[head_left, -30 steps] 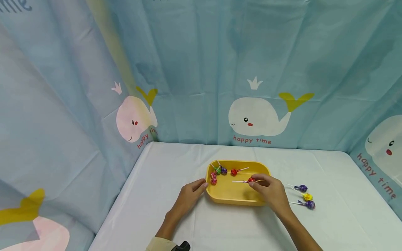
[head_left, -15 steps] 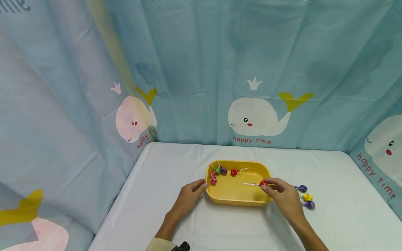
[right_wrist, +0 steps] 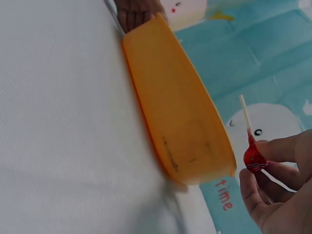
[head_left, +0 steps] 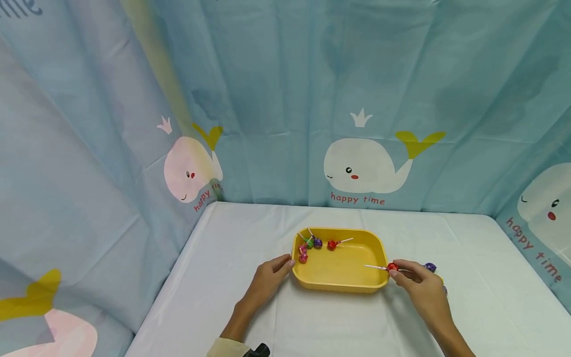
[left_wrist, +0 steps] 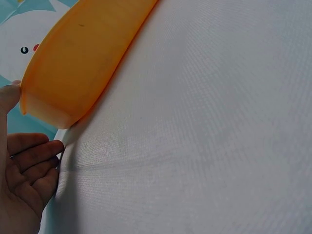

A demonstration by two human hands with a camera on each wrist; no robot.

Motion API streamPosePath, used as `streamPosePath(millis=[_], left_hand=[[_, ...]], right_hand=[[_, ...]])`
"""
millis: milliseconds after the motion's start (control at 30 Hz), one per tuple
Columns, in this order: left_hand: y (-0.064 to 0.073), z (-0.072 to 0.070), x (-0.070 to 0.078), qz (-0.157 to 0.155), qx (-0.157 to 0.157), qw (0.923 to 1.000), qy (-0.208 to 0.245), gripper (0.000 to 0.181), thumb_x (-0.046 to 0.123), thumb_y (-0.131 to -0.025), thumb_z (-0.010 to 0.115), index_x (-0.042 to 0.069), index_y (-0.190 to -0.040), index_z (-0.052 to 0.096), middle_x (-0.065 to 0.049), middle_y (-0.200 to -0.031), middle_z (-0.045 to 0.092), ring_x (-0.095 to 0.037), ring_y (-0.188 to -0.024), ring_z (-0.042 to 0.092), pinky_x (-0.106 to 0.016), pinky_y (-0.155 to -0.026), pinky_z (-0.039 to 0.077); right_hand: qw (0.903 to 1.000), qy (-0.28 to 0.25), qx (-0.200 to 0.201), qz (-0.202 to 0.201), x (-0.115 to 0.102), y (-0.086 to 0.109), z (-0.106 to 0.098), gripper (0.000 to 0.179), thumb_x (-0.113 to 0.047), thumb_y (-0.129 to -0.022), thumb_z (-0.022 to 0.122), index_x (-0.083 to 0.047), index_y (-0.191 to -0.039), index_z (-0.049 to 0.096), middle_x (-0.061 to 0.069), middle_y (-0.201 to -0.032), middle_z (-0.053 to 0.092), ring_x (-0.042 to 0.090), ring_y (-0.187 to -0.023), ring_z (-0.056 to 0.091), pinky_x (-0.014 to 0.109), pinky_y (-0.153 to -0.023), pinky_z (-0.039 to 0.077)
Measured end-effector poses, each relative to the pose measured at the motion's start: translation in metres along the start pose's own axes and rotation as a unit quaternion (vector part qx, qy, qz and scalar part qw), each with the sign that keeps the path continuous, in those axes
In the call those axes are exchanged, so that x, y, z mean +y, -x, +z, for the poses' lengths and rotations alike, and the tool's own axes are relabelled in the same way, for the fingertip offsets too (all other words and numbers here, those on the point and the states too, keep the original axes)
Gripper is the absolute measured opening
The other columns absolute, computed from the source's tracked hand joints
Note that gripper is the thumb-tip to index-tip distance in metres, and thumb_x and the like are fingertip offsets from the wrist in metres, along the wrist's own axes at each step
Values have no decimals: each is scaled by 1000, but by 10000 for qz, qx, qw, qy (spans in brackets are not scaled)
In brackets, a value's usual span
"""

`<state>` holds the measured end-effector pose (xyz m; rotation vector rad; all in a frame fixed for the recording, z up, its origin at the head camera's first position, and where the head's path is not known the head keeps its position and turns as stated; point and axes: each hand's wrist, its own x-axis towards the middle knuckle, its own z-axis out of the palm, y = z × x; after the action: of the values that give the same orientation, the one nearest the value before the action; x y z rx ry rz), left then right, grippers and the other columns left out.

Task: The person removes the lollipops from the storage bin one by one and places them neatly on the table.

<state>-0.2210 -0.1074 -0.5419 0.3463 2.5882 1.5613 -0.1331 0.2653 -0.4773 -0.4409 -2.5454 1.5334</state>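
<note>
My right hand (head_left: 421, 285) pinches a red-wrapped lollipop (head_left: 392, 267) by its candy head, just off the right end of a yellow tray (head_left: 339, 286). Its white stick points left over the rim. The right wrist view shows the thumb and fingertips around the red wrapper (right_wrist: 254, 158). My left hand (head_left: 269, 277) rests at the tray's left end, and in the left wrist view its thumb (left_wrist: 9, 97) touches the rim while the other fingers lie loosely beside it. Inside the tray are a green lollipop (head_left: 310, 243), a purple one (head_left: 317, 243), a pink one (head_left: 303, 256) and another red one (head_left: 332, 245).
On the white-covered table (head_left: 250, 228), purple lollipops (head_left: 430, 267) and a yellow one lie right of the tray, partly hidden behind my right hand. A blue curtain (head_left: 276, 99) printed with whales hangs along the table's back and sides.
My right hand has carried the red lollipop rightward from over the tray to beyond its right rim, and now covers more of the lollipops on the table. The left hand stays put.
</note>
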Motion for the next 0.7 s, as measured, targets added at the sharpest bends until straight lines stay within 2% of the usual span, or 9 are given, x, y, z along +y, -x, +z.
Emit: streamPosePath(millis=[233,467,633,700], left_hand=[[0,1,0,-2,-18,10000,-19,70,65,-103,57,12,-148,64,-5,-148,65,-31,-144,55,-54,-120,44],[-1,0,0,12,-5,10000,-27,70,65,-103,58,12,-148,64,-5,-147,65,-31,-144,55,-53,-120,44],[-1,0,-1,-8,-29,10000,-24,70,65,-103,57,12,-149,63,-4,-148,65,-30,-145,54,-53,-120,44],[-1,0,-1,-14,-33,10000,-23,71,65,-103,57,11,-149,63,-5,-149,64,-30,-145,54,-53,-120,44]], right_hand=[[9993,-156,339,16,12,5,-13,46,-39,-98,79,-9,-132,74,-7,-110,79,8,-88,75,20,-76,62],[9967,136,495,630,23,9,-24,51,-41,-99,77,-8,-138,70,-2,-111,80,7,-88,74,17,-74,60],[9954,185,487,807,33,10,-34,55,-41,-99,77,-7,-141,67,-4,-116,78,-5,-87,70,15,-74,60],[9951,238,526,801,38,10,-38,56,-41,-98,78,-6,-141,68,-11,-114,77,-11,-86,67,14,-73,59]])
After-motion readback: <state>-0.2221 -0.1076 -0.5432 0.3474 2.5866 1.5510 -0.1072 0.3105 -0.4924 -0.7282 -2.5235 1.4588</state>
